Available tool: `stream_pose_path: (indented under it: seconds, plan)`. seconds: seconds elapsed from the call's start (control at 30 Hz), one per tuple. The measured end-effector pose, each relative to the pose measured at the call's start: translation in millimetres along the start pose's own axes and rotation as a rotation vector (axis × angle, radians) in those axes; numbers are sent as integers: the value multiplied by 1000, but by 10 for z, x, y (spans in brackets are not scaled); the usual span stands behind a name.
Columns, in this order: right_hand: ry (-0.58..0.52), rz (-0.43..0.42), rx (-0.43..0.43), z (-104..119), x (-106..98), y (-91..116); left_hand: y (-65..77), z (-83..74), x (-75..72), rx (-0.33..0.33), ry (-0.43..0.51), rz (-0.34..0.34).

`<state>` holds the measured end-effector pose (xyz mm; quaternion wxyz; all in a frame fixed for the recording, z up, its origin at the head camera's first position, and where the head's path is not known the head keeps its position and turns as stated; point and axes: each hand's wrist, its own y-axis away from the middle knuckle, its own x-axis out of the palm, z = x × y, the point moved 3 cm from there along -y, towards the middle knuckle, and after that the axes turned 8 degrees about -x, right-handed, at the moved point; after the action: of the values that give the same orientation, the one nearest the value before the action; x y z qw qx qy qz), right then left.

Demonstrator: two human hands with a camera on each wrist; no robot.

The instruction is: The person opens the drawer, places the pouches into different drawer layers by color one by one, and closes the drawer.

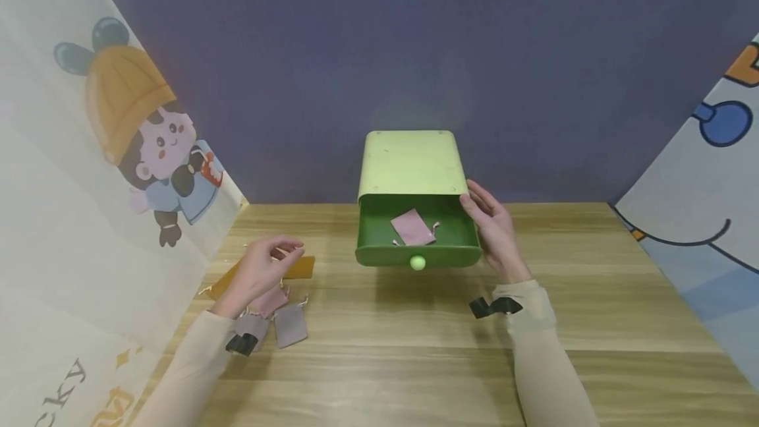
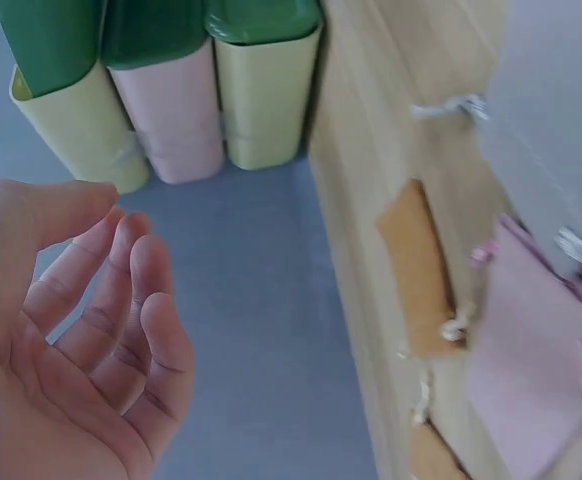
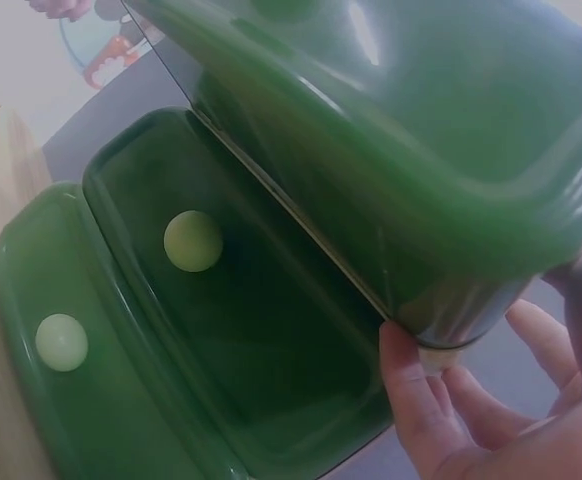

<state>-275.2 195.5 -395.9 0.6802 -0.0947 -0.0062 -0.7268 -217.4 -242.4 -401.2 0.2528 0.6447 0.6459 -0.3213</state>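
Observation:
A three-tier drawer cabinet [image 1: 412, 160] has its top green drawer [image 1: 379, 256] pulled out. Inside the drawer lies a pink drawstring pouch [image 1: 413, 227]. My right hand [image 1: 495, 232] rests against the cabinet's right side, thumb and fingers at its front edge beside the drawer. Over at the left, my left hand [image 1: 267, 269] hovers above several small pouches, fingers loosely curved and holding nothing. Among these are an orange pouch [image 1: 300, 267], a pink pouch [image 1: 270, 300] and a grey pouch [image 1: 290, 326]; the hand hides part of the group.
Below the pulled-out drawer, the right wrist view shows two closed drawers with round knobs [image 3: 193, 241]. The wooden table [image 1: 379, 374] meets a dark blue wall [image 1: 415, 38] behind the cabinet. White panels with cartoon prints [image 1: 136, 117] flank both sides.

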Motion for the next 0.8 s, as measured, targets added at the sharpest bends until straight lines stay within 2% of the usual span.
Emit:
stream_pose_path:
  seconds: [0.27,0.57,0.67,0.8]
  plan:
    - [3,10,-5,-11,19,11,131,288,-43,-74,-39,-30]
    - [-32,9,-6,23,1,-13,227,464,-58,-164,-100,-25]
    - [-33,13,-3,19,-3,-15,258,535,-24,-179,-111,-27]
    - [-41,19,1,8,-9,-13,304,639,5,-162,-129,-30]
